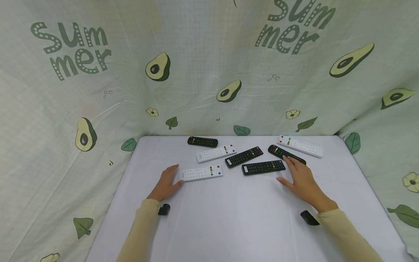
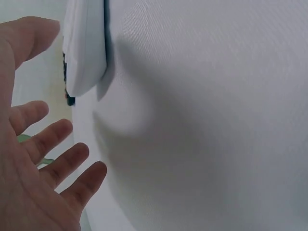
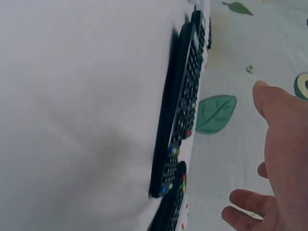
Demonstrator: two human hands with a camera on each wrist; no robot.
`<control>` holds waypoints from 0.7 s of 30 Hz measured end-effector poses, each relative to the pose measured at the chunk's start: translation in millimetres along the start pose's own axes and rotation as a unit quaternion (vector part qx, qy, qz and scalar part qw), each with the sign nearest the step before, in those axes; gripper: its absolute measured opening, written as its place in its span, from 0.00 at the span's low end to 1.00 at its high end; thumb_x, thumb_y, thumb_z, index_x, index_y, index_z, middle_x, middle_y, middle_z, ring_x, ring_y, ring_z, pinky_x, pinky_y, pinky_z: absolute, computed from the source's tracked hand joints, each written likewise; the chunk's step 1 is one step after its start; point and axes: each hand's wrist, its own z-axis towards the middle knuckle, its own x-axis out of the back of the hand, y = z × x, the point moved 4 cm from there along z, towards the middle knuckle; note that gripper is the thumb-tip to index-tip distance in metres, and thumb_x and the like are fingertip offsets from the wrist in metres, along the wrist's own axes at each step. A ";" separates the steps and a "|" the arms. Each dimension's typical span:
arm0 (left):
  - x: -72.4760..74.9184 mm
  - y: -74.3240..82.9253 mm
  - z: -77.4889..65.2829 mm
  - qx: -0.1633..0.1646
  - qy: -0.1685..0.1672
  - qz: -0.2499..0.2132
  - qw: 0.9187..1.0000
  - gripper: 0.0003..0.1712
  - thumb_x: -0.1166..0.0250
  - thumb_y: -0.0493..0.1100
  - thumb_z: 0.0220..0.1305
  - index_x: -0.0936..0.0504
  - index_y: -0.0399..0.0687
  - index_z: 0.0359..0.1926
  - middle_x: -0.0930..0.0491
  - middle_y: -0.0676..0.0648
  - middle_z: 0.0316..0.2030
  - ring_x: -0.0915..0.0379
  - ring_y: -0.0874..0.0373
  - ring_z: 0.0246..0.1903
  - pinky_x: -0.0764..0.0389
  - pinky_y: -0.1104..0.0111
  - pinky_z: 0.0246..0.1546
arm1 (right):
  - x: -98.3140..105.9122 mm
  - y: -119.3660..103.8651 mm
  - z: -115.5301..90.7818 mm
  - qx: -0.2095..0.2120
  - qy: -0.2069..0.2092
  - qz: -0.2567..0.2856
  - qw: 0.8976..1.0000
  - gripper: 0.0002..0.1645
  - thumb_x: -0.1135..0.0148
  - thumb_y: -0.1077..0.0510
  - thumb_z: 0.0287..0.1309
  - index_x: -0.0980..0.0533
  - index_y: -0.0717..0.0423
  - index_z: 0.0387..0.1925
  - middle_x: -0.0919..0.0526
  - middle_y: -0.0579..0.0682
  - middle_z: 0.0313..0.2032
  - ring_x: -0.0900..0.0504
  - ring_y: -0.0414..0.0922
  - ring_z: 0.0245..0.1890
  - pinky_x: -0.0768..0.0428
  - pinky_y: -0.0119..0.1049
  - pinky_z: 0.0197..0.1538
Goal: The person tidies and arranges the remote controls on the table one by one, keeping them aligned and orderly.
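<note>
My left hand (image 1: 167,185) hovers by the left end of the nearest white remote control (image 1: 201,173), thumb and fingers spread around that end. The left wrist view has the same white remote (image 2: 86,53) beside the thumb, with a gap between them. My right hand (image 1: 302,181) reaches over the table, its fingers spread; the fingertips overlap a black remote control (image 1: 278,151) in the head view. Left of its thumb lies another black remote (image 1: 263,167), whose long side fills the middle of the right wrist view. Neither hand holds anything.
Further back on the white table (image 1: 209,225) lie a second white remote (image 1: 216,154), a black remote (image 1: 243,157) slanting beside it, and a black one (image 1: 202,142) near the rear edge. A third white remote (image 1: 304,147) lies back right. A printed curtain (image 1: 193,43) hangs behind.
</note>
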 end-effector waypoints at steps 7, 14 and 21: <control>-4.1 5.2 -1.5 0.003 0.007 -0.035 0.999 0.46 0.31 0.43 0.71 0.42 0.41 0.82 0.40 0.35 0.77 0.43 0.36 0.75 0.39 0.43 0.77 | -19.4 -34.2 10.3 0.039 -0.003 0.010 0.999 0.50 0.23 0.51 0.62 0.37 0.71 0.75 0.29 0.73 0.68 0.28 0.71 0.67 0.30 0.71 0.66; -8.8 8.8 2.1 0.003 0.023 -0.049 0.999 0.45 0.27 0.38 0.67 0.38 0.41 0.80 0.34 0.36 0.72 0.30 0.42 0.64 0.26 0.47 0.68 | -43.3 -65.5 18.4 0.072 -0.011 0.049 0.996 0.49 0.22 0.51 0.61 0.34 0.68 0.75 0.26 0.68 0.66 0.25 0.67 0.65 0.28 0.67 0.67; -11.9 10.7 3.3 0.009 0.036 -0.070 0.997 0.43 0.26 0.35 0.65 0.34 0.41 0.78 0.31 0.38 0.68 0.29 0.45 0.59 0.22 0.50 0.63 | -61.0 -98.0 29.6 0.083 -0.019 0.101 0.991 0.45 0.22 0.55 0.61 0.32 0.64 0.74 0.26 0.63 0.66 0.24 0.61 0.66 0.24 0.59 0.68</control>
